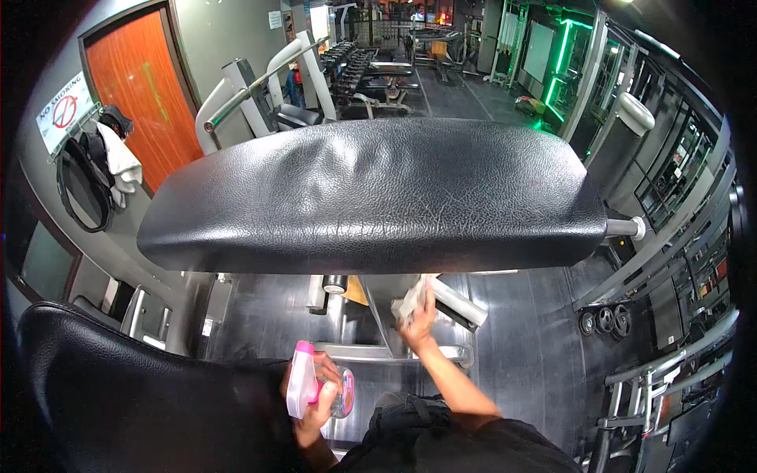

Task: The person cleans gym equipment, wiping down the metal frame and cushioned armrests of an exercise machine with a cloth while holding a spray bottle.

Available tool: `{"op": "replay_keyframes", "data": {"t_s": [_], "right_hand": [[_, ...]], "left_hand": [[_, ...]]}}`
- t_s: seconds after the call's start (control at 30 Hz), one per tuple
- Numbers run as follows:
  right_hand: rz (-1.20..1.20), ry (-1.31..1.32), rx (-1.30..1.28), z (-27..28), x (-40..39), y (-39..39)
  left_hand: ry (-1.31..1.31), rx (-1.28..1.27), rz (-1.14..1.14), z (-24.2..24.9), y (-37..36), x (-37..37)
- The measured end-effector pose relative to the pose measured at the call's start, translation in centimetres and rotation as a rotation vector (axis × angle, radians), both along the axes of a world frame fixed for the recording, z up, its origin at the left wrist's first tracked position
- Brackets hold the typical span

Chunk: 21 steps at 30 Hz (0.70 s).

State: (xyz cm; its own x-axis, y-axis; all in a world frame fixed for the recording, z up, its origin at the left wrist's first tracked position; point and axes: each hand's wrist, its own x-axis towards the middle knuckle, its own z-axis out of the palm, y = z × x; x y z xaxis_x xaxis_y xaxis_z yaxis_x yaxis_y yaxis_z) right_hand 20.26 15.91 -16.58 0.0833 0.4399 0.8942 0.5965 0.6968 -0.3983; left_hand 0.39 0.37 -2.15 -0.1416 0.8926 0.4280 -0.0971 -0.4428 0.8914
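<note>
My left hand (322,398) is wrapped round a spray bottle (301,380) with a white and pink trigger head and a clear body with a pink label. It is beside a black padded backrest (142,402) at the lower left. Below the front edge of a large black padded cushion (378,197), my right hand (419,322) grips a pale cloth (410,301). The cloth is against the grey metal frame (380,303) of the machine under the cushion, near a light cylindrical part (457,303). Part of the cloth is hidden by my fingers.
A metal rod end (627,228) sticks out at the cushion's right. Weight plates (605,321) stand on the floor (520,347) at right. Dumbbell racks (355,75) and benches are at the back. A brown door (142,87) and hanging belts and a towel (120,162) are at left.
</note>
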Motion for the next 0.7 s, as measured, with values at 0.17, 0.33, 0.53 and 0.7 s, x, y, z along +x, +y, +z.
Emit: {"op": "replay_keyframes", "data": {"t_s": [0.17, 0.33, 0.53, 0.7], "right_hand": [[0.023, -0.06, -0.46, -11.1, 2.2, -5.6], [0.152, 0.449, -1.044, -18.4, 7.4, -6.4], [-0.024, 0.57, -0.645, -1.2, 3.5, -3.3], [0.051, 0.048, -0.126, 10.4, -1.1, -2.0]], "left_hand": [[0.028, -0.008, 0.029, 0.1, 0.2, 0.2], [0.083, 0.006, 0.036, 0.7, 0.1, 0.2], [0.063, -0.034, 0.048, 0.1, -0.1, 0.0], [-0.01, -0.044, -0.063, -1.0, -0.3, -0.6]]}}
